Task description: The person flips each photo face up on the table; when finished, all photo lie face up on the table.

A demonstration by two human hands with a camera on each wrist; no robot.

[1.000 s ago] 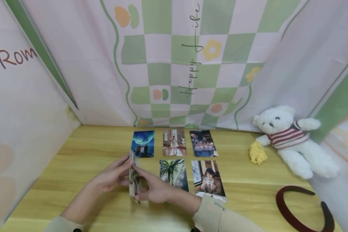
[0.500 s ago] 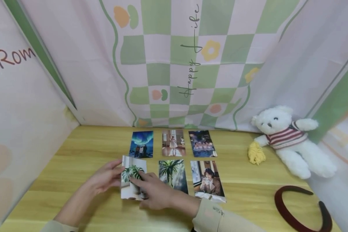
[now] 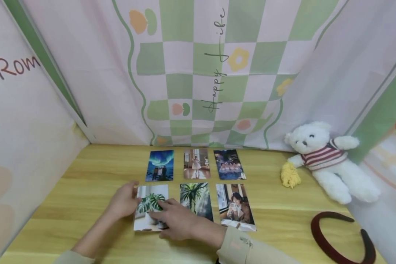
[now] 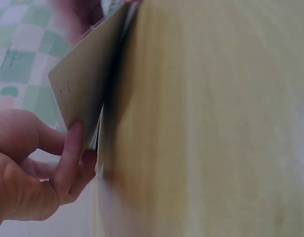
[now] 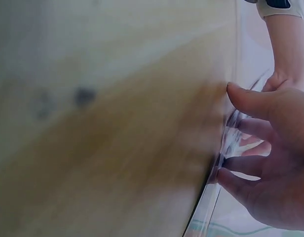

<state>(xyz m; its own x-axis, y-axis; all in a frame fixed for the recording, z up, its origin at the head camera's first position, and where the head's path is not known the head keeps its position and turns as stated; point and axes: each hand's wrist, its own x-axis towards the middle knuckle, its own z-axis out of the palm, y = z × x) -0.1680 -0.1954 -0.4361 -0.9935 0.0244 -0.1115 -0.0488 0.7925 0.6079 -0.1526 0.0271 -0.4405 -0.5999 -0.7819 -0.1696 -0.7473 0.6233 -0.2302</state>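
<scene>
In the head view a photo card of a potted monstera lies at the left of the front row, its back edge close to the table. My left hand holds its left edge. My right hand rests extended fingers on the picture. In the left wrist view the card's pale back is tilted off the table, with my left hand gripping a corner. The right wrist view has my right hand touching the card edge-on. Whether more cards lie beneath it is hidden.
Beside it lie photos of a palm-like plant and a person drinking. Behind are aurora, dancer and bathers photos. To the right are a white teddy bear, yellow yarn and a dark red headband.
The card, earlier upright between both hands, has turned picture side up and come down onto the table at the left of the front row. My right fingers have moved onto its face.
</scene>
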